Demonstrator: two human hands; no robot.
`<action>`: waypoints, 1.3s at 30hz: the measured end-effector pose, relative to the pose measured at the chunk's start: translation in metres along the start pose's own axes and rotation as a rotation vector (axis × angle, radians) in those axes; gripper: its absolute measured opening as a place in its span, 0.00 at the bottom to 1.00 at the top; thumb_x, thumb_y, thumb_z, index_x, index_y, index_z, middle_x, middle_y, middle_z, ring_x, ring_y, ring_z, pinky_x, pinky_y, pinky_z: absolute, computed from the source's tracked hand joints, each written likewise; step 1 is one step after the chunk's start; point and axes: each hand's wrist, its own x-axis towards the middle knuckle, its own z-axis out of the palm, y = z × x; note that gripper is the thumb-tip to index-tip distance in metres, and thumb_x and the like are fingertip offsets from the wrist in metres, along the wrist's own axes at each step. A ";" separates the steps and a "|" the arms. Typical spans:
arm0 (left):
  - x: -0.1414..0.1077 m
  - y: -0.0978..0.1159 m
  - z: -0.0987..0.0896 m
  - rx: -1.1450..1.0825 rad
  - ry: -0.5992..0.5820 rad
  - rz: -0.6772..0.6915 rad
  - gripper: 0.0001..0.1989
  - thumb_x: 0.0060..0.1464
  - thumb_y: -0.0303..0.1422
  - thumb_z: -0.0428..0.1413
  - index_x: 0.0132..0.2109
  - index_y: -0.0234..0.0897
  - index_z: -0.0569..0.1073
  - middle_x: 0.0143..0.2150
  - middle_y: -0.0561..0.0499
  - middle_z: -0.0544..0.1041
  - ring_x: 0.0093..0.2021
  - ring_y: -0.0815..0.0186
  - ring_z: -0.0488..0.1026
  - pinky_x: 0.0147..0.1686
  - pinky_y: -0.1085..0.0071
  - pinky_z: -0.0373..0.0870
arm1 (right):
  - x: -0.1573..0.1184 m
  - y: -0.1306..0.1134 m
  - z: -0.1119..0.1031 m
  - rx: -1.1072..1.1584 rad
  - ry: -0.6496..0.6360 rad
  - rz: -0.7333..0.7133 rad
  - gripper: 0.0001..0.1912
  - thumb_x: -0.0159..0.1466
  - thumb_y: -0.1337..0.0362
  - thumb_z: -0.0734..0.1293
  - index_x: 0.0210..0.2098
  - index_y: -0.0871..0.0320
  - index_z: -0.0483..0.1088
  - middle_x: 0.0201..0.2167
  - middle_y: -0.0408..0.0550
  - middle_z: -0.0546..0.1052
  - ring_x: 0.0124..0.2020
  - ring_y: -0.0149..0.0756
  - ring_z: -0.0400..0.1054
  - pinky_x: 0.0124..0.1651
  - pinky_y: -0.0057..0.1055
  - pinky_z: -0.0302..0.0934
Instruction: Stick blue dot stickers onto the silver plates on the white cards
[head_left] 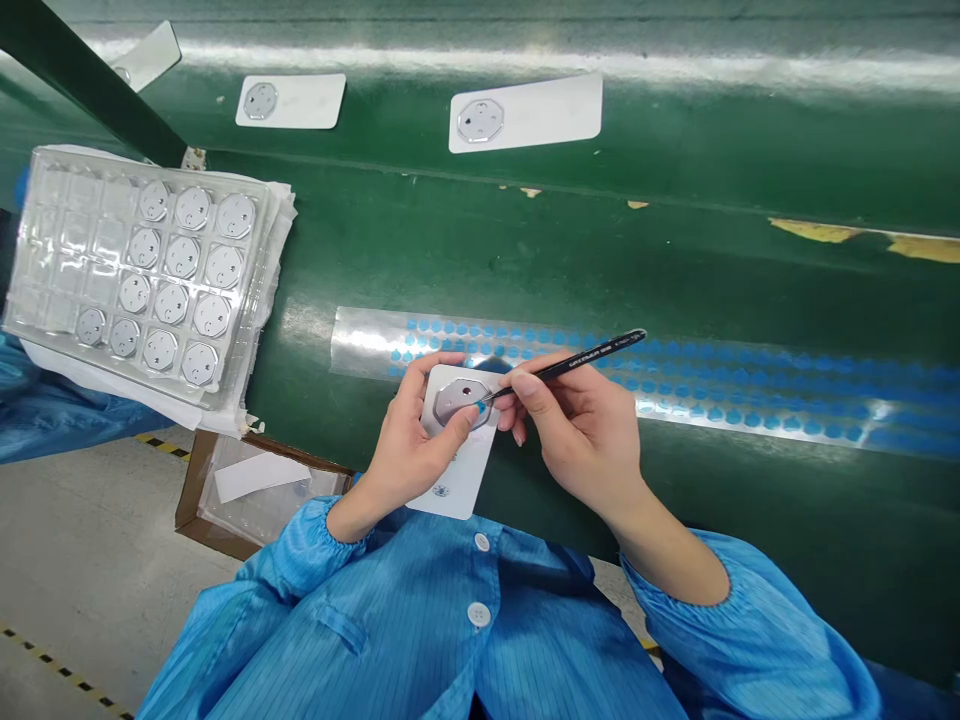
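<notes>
My left hand [420,440] holds a white rounded card [466,470] with a grey octagonal disc [456,394] near its upper end. Black tweezers [592,354] are gripped in my right hand [581,425], their tip at the disc beside my left thumb. A small blue dot [481,407] shows at the tweezer tip. Behind my hands, a clear strip [367,340] bearing rows of blue dots runs to the right along the green table [420,240].
A clear tray [112,255] with several grey octagonal discs lies at the left on white sheets. Several white cards [544,112] with discs lie along the back. A cardboard box [196,470] with clear trays is below left. A green bar [97,85] slants at upper left.
</notes>
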 end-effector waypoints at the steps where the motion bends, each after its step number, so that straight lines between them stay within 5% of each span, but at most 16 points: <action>1: 0.000 0.000 0.001 -0.008 0.010 -0.004 0.22 0.64 0.40 0.64 0.61 0.46 0.68 0.44 0.50 0.79 0.37 0.65 0.76 0.37 0.69 0.73 | -0.001 0.000 0.000 -0.016 -0.008 -0.020 0.07 0.75 0.59 0.69 0.42 0.54 0.75 0.29 0.43 0.79 0.24 0.31 0.74 0.24 0.27 0.70; 5: 0.001 0.001 0.005 -0.069 0.085 0.000 0.21 0.62 0.42 0.66 0.56 0.44 0.68 0.43 0.51 0.77 0.36 0.67 0.75 0.35 0.71 0.73 | -0.002 -0.002 0.001 -0.047 0.142 -0.202 0.07 0.75 0.61 0.68 0.41 0.53 0.76 0.30 0.44 0.77 0.27 0.34 0.73 0.27 0.32 0.69; 9: 0.001 0.004 0.009 -0.212 0.128 -0.017 0.24 0.61 0.43 0.67 0.58 0.46 0.65 0.43 0.52 0.77 0.34 0.68 0.75 0.32 0.72 0.75 | 0.003 0.000 0.002 -0.067 0.322 -0.382 0.08 0.75 0.59 0.66 0.39 0.52 0.75 0.39 0.49 0.77 0.43 0.42 0.74 0.47 0.43 0.70; 11: 0.002 0.004 0.011 -0.269 0.119 -0.010 0.27 0.61 0.43 0.67 0.60 0.47 0.63 0.43 0.53 0.77 0.33 0.68 0.75 0.32 0.72 0.75 | 0.004 -0.001 0.003 -0.068 0.233 -0.261 0.07 0.74 0.58 0.67 0.44 0.52 0.76 0.42 0.49 0.77 0.46 0.42 0.74 0.50 0.42 0.70; 14: 0.001 0.004 0.017 -0.277 0.118 0.033 0.29 0.62 0.43 0.66 0.62 0.48 0.61 0.43 0.52 0.77 0.35 0.67 0.75 0.34 0.71 0.75 | 0.002 -0.003 0.008 0.031 -0.009 0.045 0.11 0.71 0.52 0.71 0.46 0.52 0.75 0.39 0.46 0.77 0.38 0.39 0.73 0.39 0.35 0.70; 17: 0.000 0.002 0.023 -0.248 0.108 0.068 0.27 0.65 0.41 0.64 0.64 0.49 0.60 0.48 0.50 0.77 0.41 0.65 0.76 0.38 0.69 0.77 | 0.001 -0.006 0.012 0.155 -0.076 0.196 0.14 0.68 0.50 0.74 0.42 0.53 0.74 0.35 0.44 0.76 0.32 0.36 0.70 0.33 0.32 0.67; 27: -0.007 -0.005 0.039 -0.182 0.129 0.107 0.25 0.68 0.43 0.60 0.65 0.49 0.58 0.52 0.48 0.74 0.45 0.63 0.76 0.44 0.66 0.75 | 0.001 -0.001 0.013 0.112 0.038 0.186 0.16 0.67 0.51 0.73 0.32 0.55 0.71 0.29 0.42 0.71 0.29 0.33 0.64 0.30 0.30 0.60; 32: -0.003 -0.002 0.037 -0.311 0.155 0.048 0.27 0.64 0.43 0.64 0.61 0.48 0.60 0.48 0.51 0.76 0.41 0.65 0.76 0.39 0.69 0.75 | 0.002 -0.001 0.011 0.162 -0.072 0.209 0.16 0.69 0.48 0.71 0.39 0.54 0.73 0.32 0.43 0.73 0.29 0.35 0.65 0.29 0.31 0.61; 39: 0.010 -0.001 0.029 -0.353 0.244 0.009 0.23 0.60 0.39 0.68 0.56 0.42 0.68 0.46 0.52 0.77 0.43 0.67 0.76 0.45 0.71 0.75 | 0.002 0.004 0.009 -0.104 -0.095 -0.082 0.13 0.75 0.54 0.65 0.37 0.53 0.72 0.36 0.47 0.70 0.36 0.39 0.65 0.36 0.37 0.61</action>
